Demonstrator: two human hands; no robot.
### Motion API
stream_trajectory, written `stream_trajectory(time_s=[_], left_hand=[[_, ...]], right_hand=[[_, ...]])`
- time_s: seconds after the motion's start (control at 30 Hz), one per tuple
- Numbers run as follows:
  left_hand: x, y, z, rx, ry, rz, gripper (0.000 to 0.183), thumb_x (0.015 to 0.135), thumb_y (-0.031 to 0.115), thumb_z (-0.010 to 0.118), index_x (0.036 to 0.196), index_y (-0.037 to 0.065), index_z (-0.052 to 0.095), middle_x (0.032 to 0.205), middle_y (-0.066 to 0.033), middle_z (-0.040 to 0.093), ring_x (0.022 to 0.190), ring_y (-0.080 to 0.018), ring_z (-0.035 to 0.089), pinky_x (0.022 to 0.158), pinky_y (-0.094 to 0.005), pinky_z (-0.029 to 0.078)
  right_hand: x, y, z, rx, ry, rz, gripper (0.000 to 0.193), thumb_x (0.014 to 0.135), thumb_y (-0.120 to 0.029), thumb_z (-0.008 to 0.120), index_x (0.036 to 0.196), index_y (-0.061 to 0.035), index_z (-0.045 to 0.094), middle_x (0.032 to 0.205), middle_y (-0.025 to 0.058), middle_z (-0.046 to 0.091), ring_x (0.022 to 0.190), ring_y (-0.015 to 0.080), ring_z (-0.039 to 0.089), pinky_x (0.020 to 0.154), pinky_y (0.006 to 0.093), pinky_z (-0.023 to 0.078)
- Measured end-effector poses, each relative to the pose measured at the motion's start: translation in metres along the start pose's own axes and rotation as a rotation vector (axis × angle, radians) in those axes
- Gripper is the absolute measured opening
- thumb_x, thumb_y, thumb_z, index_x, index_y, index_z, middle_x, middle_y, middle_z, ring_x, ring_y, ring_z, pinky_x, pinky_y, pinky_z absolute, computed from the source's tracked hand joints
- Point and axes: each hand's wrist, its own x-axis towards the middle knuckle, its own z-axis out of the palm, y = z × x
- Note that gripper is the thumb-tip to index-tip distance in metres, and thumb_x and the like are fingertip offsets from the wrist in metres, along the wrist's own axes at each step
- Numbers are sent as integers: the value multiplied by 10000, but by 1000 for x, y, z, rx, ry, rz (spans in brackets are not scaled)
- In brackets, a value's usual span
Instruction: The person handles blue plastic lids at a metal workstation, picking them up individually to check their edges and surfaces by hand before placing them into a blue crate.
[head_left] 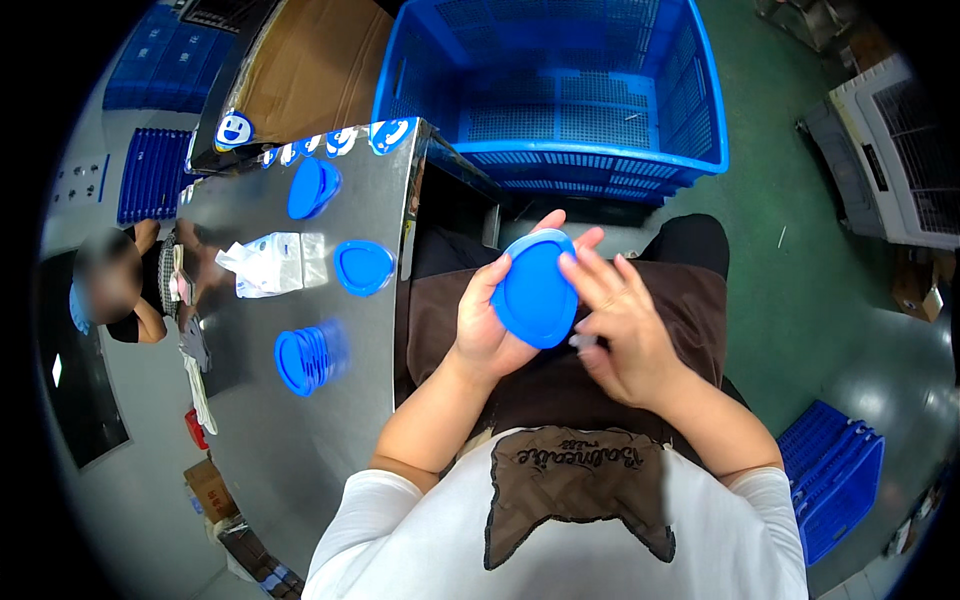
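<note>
My left hand [480,318] holds a rounded, roughly triangular blue plastic lid [536,292] above my lap, its flat face up and the thumb along its left edge. At the lid's right edge is my right hand [625,335], its fingers bent and fingertips touching or very near the rim. A small pale bit, perhaps a scrap of tissue, shows by its thumb; I cannot make out what it is. On the table to the left lie a single blue lid [364,268], a small pile of blue lids [313,188] and a taller stack of them [302,361].
A white soft pack of tissues [272,264] rests on the dark metal table [340,440]. Ahead stands a large blue plastic crate [600,160], beside a cardboard box [310,70]. Across the table sits another person [150,285]. Blue crates [835,480] and a grey cooler-like unit [890,150] stand at right.
</note>
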Motion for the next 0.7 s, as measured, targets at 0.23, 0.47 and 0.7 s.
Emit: stream_trajectory(time_s=[0.23,0.47,0.7], left_hand=[[3,0,-6,-32,140,88,620,991,486,322,1495,129,279,1448,-195,392,1258,-307,478,1091,-518,353],[-2,0,-25,-292,27,19,777,931,711,222,1454,151,353,1318,-178,501,1115,-291,557,1008,-483,444],[-15,0,-30,-263,15,34,851,897,750,112,1479,159,303,1336,-165,512,1160,-295,562,1010,-462,457]], right_hand=[[-12,-12,25,-8,-234,-38,171,746,-169,729,829,-90,601,1491,197,356,1412,341,293,1090,574,247],[5,-7,29,-83,-236,-118,186,736,-183,739,862,-96,633,1478,180,384,1400,331,320,1102,579,229],[26,-9,44,-214,-159,-84,242,746,-184,725,944,-88,623,1449,179,423,1379,345,357,1108,593,198]])
